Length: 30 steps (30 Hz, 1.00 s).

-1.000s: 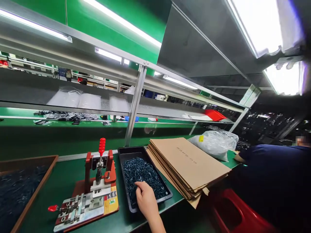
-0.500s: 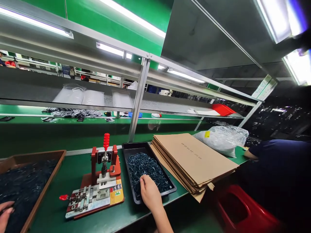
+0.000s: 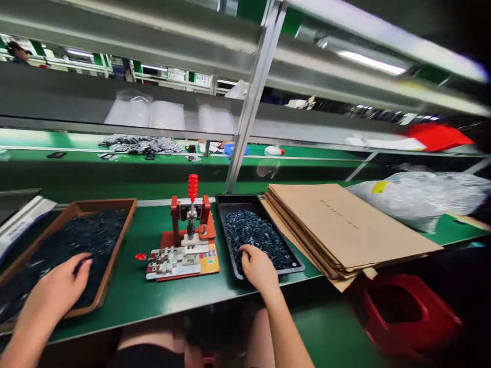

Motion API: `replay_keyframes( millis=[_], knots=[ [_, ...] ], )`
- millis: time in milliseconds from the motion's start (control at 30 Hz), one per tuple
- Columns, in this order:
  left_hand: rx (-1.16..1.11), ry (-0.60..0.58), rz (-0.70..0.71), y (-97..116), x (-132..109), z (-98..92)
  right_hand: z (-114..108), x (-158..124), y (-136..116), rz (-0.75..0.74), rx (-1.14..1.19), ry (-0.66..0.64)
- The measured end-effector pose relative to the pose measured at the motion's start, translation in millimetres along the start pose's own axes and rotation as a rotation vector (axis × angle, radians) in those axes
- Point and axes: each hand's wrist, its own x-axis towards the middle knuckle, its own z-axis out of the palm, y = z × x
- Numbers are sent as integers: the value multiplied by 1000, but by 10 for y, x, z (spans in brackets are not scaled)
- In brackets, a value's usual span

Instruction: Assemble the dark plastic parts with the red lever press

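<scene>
Over the brown tray [image 3: 132, 212] at the left, my left hand [image 3: 61, 286] curls its thumb and fingers round something dark, too small to make out, above the dark parts [image 3: 95, 230]. My right hand [image 3: 259, 268] is closed, fingertips down at the near end of the black tray [image 3: 220, 204], among small dark pieces [image 3: 253, 230]. What its fingertips grip is hidden. Between the trays stands a red and silver clamp fixture [image 3: 187, 255] with an upright red handle [image 3: 193, 187] and a small red knob at its left. Neither hand touches the fixture.
A stack of brown cardboard sheets [image 3: 353, 225] lies right of the black tray, with a clear plastic bag [image 3: 418, 197] behind it. White bags [image 3: 166, 115] and a red bin [image 3: 439, 136] rest on the shelf. A red stool [image 3: 410, 312] stands at the lower right.
The view has turned down and left, bringing more of the brown tray and my left hand into sight. My right hand remains at the black tray. The co-worker's arm at the right is no longer visible.
</scene>
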Motion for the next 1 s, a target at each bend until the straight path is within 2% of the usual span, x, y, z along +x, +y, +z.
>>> replay_keyframes(
  millis=[67,267,500,767,1000],
  knots=[
    [18,-50,22,-16,-34,-29,-4,13,9,15,-12,-35],
    [-15,10,127,98,-125,-41,40,36,100,45,-100,-83],
    [-54,22,137,93,-156,-32,135,95,253,50,-149,-77],
    [-39,57,155,19,-119,21,9,57,57,93,-154,-124],
    [-31,48,162,32,-124,-6,-10,54,22,145,-172,-154]
  ],
)
